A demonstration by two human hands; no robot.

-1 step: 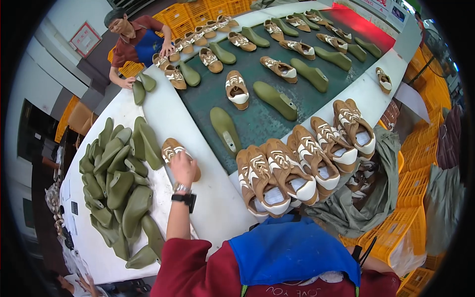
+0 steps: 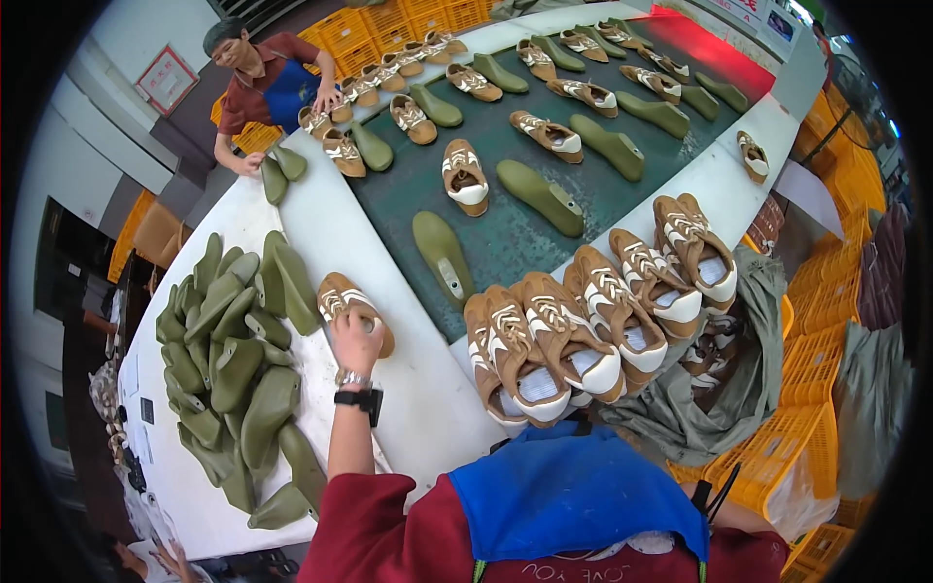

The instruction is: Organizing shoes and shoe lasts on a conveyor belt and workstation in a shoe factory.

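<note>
I see the left hand [image 2: 356, 342] with its fingers [image 2: 366, 325] curled over the heel end of a brown shoe [image 2: 350, 307], clamped on it; the shoe lies on the white table [image 2: 408, 408], toe pointing away. The right hand is out of sight. Just left of the shoe sits a heap of green shoe forms [image 2: 233, 360]. To the right, brown shoes in a row [image 2: 583, 330] line the table edge beside the green belt [image 2: 505, 233].

We have one view — a fisheye worn on our head, looking steeply down and forward over the white counter [image 2: 321, 228], its edges bending toward the rim.
</note>
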